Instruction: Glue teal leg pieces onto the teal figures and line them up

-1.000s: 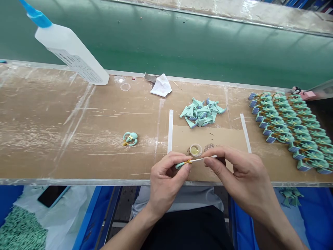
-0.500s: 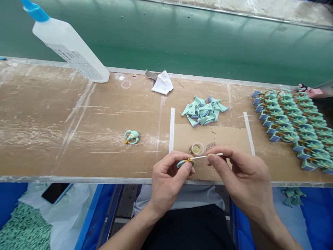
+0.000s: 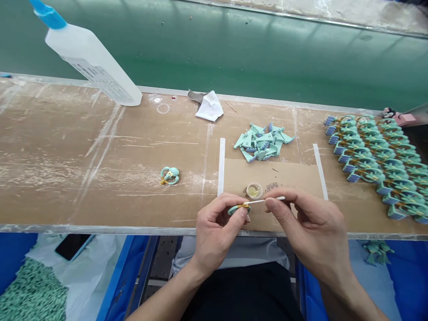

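Grip, left (image 3: pixel 216 234): fingers pressed together, pinching a teal toy figure (image 3: pixel 238 210).
Grip, right (image 3: pixel 310 227): fingers pressed together, pinching a thin white stick (image 3: pixel 267 201), its tip on the figure's yellow part.
Held figure: just in front of a small cup of yellow liquid (image 3: pixel 253 191).
Behind cup: a pile of teal pieces (image 3: pixel 261 143).
Right of cup: rows of teal figures (image 3: pixel 371 165).
Left of cup: one more figure (image 3: pixel 170 175).

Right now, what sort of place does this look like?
Most likely a small-parts hand-assembly line in a factory: rows of identical teal figures cover one end of a long workbench, a loose pile of teal parts lies nearby, and a blue crate sits below.
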Action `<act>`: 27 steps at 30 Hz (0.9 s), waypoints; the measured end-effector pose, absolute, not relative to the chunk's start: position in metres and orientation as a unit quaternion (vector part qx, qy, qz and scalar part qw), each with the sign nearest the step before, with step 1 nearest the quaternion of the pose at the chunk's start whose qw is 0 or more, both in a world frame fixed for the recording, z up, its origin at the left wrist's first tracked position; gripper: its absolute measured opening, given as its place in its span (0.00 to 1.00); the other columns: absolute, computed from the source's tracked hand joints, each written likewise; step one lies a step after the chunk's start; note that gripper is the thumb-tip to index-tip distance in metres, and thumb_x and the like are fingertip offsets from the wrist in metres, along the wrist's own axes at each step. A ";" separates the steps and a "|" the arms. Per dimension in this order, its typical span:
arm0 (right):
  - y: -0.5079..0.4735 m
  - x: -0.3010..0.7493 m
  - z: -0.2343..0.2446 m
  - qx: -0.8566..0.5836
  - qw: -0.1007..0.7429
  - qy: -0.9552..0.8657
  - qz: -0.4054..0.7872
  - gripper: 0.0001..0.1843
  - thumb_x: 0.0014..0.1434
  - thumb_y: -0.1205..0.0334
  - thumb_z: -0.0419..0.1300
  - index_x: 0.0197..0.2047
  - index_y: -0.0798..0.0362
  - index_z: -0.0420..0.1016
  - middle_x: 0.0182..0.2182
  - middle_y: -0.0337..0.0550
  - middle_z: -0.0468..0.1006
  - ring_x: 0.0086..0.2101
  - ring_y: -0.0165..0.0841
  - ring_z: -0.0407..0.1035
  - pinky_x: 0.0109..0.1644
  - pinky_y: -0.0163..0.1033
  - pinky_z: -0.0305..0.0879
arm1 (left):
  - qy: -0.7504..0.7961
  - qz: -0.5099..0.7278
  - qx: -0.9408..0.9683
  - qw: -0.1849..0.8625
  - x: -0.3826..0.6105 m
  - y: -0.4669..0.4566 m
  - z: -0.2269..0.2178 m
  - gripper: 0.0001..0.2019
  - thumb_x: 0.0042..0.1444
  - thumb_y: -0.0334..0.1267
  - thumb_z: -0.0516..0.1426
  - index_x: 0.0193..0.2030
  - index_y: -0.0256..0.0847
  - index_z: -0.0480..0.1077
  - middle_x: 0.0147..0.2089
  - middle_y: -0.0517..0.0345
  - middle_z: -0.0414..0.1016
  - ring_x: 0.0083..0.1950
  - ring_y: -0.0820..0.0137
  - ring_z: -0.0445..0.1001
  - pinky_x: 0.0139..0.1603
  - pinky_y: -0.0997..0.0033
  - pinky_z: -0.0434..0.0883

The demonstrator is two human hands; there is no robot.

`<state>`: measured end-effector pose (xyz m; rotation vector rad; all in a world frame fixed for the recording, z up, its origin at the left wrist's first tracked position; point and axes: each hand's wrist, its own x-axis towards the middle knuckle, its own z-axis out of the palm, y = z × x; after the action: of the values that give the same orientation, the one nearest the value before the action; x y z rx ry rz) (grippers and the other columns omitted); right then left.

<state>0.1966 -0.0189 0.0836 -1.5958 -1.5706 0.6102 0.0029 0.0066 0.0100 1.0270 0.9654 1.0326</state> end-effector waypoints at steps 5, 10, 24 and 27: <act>-0.020 0.197 0.085 -0.628 0.397 -0.624 0.243 0.09 0.80 0.67 0.69 0.46 0.45 0.87 0.33 0.34 0.87 0.30 0.33 0.79 0.38 0.38 0.76 | 0.422 0.456 0.463 0.633 0.003 0.007 0.009 0.05 0.74 0.37 0.70 0.46 0.41 0.90 0.46 0.49 0.89 0.39 0.67 0.85 0.40 0.69 0.81; -0.023 0.198 0.088 -0.636 0.378 -0.631 0.234 0.08 0.81 0.63 0.69 0.45 0.45 0.88 0.30 0.37 0.86 0.30 0.37 0.81 0.39 0.41 0.79 | 0.425 0.458 0.468 0.625 0.004 0.007 0.009 0.04 0.74 0.36 0.70 0.47 0.42 0.90 0.46 0.49 0.89 0.39 0.66 0.85 0.39 0.68 0.81; -0.023 0.203 0.086 -0.638 0.380 -0.630 0.227 0.07 0.81 0.64 0.69 0.47 0.45 0.88 0.33 0.37 0.88 0.32 0.36 0.82 0.40 0.40 0.77 | 0.421 0.463 0.482 0.613 0.004 0.007 0.007 0.04 0.73 0.35 0.70 0.47 0.42 0.90 0.47 0.48 0.89 0.40 0.64 0.86 0.40 0.66 0.81; -0.022 0.203 0.086 -0.644 0.375 -0.628 0.226 0.07 0.80 0.63 0.69 0.46 0.45 0.88 0.33 0.37 0.89 0.30 0.35 0.80 0.38 0.40 0.77 | 0.423 0.462 0.481 0.613 0.004 0.007 0.008 0.04 0.73 0.36 0.71 0.47 0.41 0.90 0.46 0.48 0.89 0.40 0.64 0.86 0.41 0.66 0.81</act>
<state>0.2031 -0.0220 0.0859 -1.6477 -1.6075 0.5786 0.0042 0.0067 0.0082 1.1089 0.9760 1.0660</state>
